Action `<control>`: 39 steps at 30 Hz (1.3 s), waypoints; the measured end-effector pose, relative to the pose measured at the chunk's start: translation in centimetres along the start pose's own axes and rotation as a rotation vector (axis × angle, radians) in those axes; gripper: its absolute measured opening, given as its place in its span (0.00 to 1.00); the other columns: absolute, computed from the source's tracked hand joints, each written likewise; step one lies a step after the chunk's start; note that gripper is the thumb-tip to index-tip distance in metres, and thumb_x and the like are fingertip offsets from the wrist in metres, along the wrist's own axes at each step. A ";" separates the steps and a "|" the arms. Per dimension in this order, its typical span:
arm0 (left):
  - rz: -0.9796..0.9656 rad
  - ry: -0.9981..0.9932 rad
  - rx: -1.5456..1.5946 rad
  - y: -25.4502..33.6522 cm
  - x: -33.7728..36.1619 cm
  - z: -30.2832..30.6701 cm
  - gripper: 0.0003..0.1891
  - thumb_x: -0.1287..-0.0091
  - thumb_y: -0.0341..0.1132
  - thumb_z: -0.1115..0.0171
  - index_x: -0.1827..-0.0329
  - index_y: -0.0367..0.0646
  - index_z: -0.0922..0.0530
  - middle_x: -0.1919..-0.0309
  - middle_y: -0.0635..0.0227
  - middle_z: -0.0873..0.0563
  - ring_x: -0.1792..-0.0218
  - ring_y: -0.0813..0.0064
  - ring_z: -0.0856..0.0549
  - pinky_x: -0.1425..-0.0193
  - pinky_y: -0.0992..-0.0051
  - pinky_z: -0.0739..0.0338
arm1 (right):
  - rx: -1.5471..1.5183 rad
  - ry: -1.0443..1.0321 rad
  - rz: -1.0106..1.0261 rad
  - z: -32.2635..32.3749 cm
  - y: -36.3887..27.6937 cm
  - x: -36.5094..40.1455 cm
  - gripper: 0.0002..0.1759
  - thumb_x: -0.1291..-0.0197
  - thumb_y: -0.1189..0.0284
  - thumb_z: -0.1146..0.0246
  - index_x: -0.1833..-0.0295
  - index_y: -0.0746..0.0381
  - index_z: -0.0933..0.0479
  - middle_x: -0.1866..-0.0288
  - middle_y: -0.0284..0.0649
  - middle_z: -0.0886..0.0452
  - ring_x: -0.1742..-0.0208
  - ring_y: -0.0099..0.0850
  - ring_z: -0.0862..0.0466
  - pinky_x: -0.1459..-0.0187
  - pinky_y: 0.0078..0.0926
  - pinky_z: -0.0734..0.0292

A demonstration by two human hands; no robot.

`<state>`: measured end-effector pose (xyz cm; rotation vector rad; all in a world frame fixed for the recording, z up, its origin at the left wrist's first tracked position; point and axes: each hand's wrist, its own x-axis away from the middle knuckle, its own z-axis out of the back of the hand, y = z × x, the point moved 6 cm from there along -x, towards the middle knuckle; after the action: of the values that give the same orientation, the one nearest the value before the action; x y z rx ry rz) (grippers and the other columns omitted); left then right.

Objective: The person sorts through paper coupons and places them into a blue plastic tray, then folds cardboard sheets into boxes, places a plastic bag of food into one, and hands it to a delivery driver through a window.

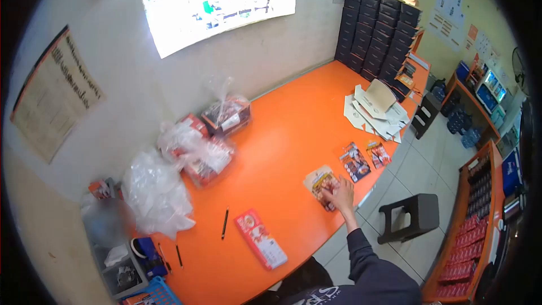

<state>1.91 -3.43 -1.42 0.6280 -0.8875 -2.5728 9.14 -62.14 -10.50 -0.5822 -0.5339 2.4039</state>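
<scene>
The bench [282,155] is surfaced in plain orange. The pouch [317,181] is printed in tan, yellow and brown; the packet [355,162] is mottled brown and white over near-black. The slim carton [261,239] is coloured pinkish red and white, the stool [422,213] black.

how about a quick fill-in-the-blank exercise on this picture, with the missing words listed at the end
1. The person's ____ hand is on the tan printed item.
2. Between that item and the pile of cardboard lie ____ other printed items.
3. The tabletop is coloured ____.
4. The plastic basket at the bottom edge of the picture is coloured ____.

Missing words: right; two; orange; blue.
</scene>
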 end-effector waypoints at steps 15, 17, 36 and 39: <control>-0.136 -0.931 0.453 27.1 16.4 -35.6 0.41 0.44 0.38 0.37 0.34 0.27 0.50 0.40 0.40 0.40 0.38 0.46 0.38 0.33 0.60 0.44 | 0.149 -0.497 -0.263 -2.9 -2.0 -3.0 0.47 0.76 0.55 0.23 0.49 0.63 0.37 0.49 0.49 0.33 0.45 0.44 0.34 0.46 0.43 0.37; -0.136 -0.881 0.355 27.2 17.0 -35.9 0.41 0.47 0.35 0.36 0.36 0.27 0.50 0.41 0.41 0.40 0.39 0.45 0.39 0.34 0.56 0.46 | 0.130 -0.530 -0.271 -2.5 -2.6 -3.3 0.42 0.73 0.58 0.23 0.52 0.62 0.36 0.48 0.49 0.33 0.44 0.44 0.34 0.46 0.41 0.37; -0.255 -0.805 0.158 27.1 16.8 -36.1 0.43 0.55 0.25 0.36 0.36 0.28 0.51 0.44 0.42 0.44 0.44 0.46 0.41 0.37 0.55 0.46 | 0.100 -0.478 -0.233 -4.5 -2.1 -3.3 0.36 0.67 0.58 0.27 0.54 0.67 0.32 0.53 0.52 0.29 0.49 0.46 0.29 0.47 0.41 0.36; -0.263 -0.807 0.141 27.2 16.5 -36.2 0.44 0.56 0.24 0.36 0.35 0.30 0.51 0.45 0.43 0.44 0.44 0.46 0.41 0.38 0.56 0.46 | 0.065 -0.586 -0.263 -4.8 -2.3 -3.8 0.34 0.67 0.57 0.27 0.54 0.66 0.28 0.56 0.50 0.25 0.49 0.45 0.29 0.47 0.41 0.36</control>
<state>11.25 -48.96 -14.30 -0.3413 -1.2921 -3.0530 15.43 -61.78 -12.24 0.2295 -0.7165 2.3036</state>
